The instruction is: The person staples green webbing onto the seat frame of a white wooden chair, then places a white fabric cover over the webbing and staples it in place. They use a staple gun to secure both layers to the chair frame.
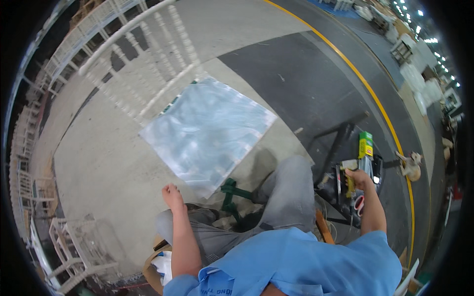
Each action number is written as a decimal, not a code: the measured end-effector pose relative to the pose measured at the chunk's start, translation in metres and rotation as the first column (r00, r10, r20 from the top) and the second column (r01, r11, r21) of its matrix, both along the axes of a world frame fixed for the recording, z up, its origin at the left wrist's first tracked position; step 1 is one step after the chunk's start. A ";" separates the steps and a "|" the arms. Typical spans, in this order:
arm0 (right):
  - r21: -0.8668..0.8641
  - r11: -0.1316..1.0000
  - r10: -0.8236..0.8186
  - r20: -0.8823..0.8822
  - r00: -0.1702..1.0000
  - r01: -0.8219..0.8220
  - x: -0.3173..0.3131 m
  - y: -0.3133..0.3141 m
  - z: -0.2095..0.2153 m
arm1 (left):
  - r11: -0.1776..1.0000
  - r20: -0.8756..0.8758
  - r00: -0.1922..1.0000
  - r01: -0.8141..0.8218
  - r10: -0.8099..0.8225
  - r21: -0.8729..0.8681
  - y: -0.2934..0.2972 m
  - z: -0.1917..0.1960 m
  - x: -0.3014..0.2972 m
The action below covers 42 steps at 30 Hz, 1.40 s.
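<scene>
In front of me stands a white chair with a back of turned spindles. Its seat is covered by a shiny, see-through plastic sheet. Below the near corner of the seat, dark green pieces show between my knees. My left hand hovers left of that corner, apart from the sheet, its fingers curled in with nothing visible in them. Off to the right, my right hand is closed around a yellow tool at a dark stool top. Red-handled scissors and a green-and-yellow box lie beside it.
More white chairs stand along the left. A small tan-and-white animal is at the yellow floor line on the right. By my left hip is a brown container with white material inside. Wrapped goods stand at the far right.
</scene>
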State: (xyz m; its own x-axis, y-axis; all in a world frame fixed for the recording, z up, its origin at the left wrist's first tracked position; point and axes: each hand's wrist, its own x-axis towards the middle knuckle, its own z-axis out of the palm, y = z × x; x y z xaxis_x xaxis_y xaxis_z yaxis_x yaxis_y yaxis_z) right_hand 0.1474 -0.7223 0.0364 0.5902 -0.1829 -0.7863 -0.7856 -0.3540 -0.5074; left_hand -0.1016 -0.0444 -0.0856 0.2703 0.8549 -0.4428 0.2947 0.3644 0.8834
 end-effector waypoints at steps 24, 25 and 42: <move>0.091 0.810 0.533 0.300 0.792 -0.579 -0.025 0.422 -0.133 | 0.834 0.460 0.814 -0.054 0.356 -0.550 -0.047 -0.014 0.031; 0.159 0.834 0.467 0.308 0.829 -0.529 -0.004 0.424 -0.127 | 0.801 0.489 0.784 -0.017 0.382 -0.599 -0.061 -0.014 0.035; -0.012 0.863 0.438 0.518 0.735 -0.506 0.009 0.363 -0.108 | 0.724 0.219 0.965 0.255 -0.146 -0.641 -0.103 0.026 -0.026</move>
State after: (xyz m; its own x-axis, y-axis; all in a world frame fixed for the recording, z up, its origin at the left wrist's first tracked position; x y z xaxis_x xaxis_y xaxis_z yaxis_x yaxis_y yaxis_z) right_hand 0.1561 -0.3593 -0.0718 0.8815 0.2996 -0.3649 -0.1692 -0.5211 -0.8366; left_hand -0.1273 -0.1475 -0.0591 0.5075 0.2814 -0.8144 0.3197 0.8162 0.4812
